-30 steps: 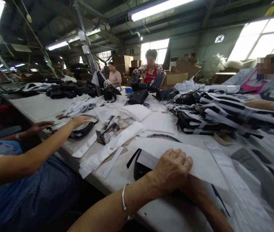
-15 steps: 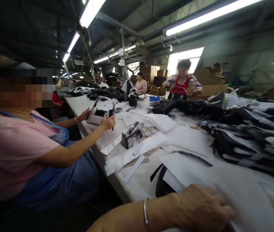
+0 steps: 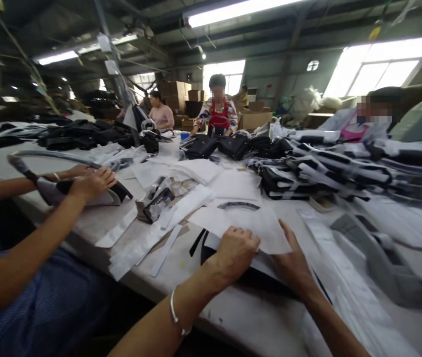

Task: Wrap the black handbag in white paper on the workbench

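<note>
Head cam shows the left hand curled over the white paper sheet, pinning it to the black bag piece at the near table edge, while the right hand lies flat, fingers loose, steadying it. Sheet's thin, slightly creased. Beyond, a co-worker's hand grips a grey bag.

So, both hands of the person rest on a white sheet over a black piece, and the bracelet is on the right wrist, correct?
Not quite. The head view shows the bracelet on the left wrist. The left hand and right hand do rest on the white sheet over the black piece.
</note>
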`<state>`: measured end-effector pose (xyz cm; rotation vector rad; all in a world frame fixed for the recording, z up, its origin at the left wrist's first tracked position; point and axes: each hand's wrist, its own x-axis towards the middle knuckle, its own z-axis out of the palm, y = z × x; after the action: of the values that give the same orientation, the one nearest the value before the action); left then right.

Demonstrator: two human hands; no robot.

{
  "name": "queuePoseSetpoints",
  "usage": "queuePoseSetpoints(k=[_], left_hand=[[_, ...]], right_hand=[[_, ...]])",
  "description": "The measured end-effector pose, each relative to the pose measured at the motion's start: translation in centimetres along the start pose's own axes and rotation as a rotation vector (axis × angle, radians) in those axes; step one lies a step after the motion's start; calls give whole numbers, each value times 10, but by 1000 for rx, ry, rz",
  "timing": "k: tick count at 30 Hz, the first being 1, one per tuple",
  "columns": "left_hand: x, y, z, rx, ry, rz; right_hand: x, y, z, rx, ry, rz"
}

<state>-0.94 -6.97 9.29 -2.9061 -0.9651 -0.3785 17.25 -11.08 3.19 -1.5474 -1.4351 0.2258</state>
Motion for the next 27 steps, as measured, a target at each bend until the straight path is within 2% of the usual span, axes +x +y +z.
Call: queuePoseSetpoints(k=[4,7,9,12,14,16,20,24,25,27], left_hand=[[17,-2,-8,43,-17,48],[19,-7,-4,37,65,126],[13,-9,1,51,219,122],[-2,-11,8,86,455,70],[-11,-12,12,80,540,57],[-17,-12,16,59,569,52],[-16,-13,23,2,469,81],[-13,-13,23,-90,292,60],[-12,-12,22,-105,232,39],[-13,-11,19,-114,114,-9]], right_hand=[[4,-13,5,-140,135,-196],[8,-13,3,-261,46,-332],[10,-11,-1,-267,-80,-302],[15,-13,-6,-219,-225,-141],[20,-19,-9,-189,-255,-60],[26,-26,-14,-178,-250,-1],[45,-32,-26,-250,-155,57],[71,-35,-25,-308,14,-36],[78,-36,-21,-311,20,-79],[90,-41,-9,-319,-74,-194]])
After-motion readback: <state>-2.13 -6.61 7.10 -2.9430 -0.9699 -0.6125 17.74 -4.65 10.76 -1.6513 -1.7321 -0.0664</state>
